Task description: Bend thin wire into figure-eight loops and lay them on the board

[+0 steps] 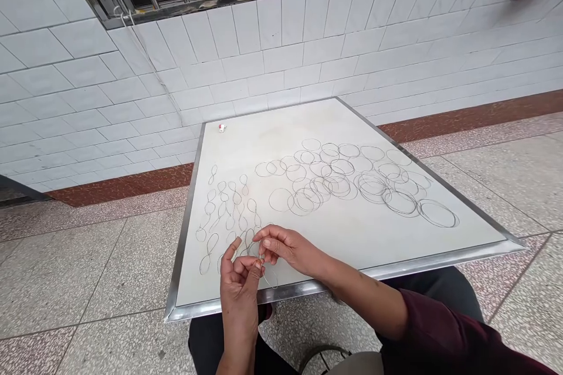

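Over the near edge of the white table, my left hand (241, 281) pinches a thin wire loop (271, 280) between thumb and index finger. Just to its right, my right hand (284, 246) also has its thumb and fingers closed on the wire, close to the left fingertips. Part of the loop hangs below my hands; the rest is hidden by the fingers. Several figure-eight twisted wires (210, 252) lie on the left side of the table, some partly behind my hands. Many round wire rings (400, 202) lie overlapping across the middle and right.
The white table (281, 129) has a metal rim (461, 253). A small white and red object (222, 128) sits near its far left corner. Beyond stands a tiled wall (264, 64) with a barred window and a hanging cord (152, 61). A stool (323, 357) shows below.
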Demonstrator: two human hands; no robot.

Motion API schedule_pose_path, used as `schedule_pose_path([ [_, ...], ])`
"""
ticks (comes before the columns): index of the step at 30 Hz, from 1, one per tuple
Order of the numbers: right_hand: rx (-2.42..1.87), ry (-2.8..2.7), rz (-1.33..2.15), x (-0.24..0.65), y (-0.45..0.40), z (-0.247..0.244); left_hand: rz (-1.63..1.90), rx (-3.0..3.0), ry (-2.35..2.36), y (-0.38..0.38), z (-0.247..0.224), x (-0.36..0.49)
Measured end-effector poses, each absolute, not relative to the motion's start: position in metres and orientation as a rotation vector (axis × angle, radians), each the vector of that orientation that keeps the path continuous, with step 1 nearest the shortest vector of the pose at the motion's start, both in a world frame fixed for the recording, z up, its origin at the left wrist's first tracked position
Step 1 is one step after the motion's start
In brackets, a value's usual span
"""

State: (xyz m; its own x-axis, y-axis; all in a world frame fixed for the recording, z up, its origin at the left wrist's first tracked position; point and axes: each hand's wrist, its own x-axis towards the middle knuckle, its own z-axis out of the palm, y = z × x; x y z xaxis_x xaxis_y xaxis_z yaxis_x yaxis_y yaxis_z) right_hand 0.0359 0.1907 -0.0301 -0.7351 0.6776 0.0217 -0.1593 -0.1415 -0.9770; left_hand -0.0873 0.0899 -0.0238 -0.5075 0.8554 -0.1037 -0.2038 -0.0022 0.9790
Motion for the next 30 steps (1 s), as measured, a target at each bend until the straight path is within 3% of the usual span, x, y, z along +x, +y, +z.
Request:
schedule_pose_path([
  [21,-1.037,-1.441,1.837,-0.022,0.248,-0.011,1.625,0.686,1.520,0.137,-0.015,-0.137],
  [30,-1.178,-1.439,1.775,-0.057,0.312,-0.003,1.776,0.636,1.779,0.095,-0.035,-0.167],
])
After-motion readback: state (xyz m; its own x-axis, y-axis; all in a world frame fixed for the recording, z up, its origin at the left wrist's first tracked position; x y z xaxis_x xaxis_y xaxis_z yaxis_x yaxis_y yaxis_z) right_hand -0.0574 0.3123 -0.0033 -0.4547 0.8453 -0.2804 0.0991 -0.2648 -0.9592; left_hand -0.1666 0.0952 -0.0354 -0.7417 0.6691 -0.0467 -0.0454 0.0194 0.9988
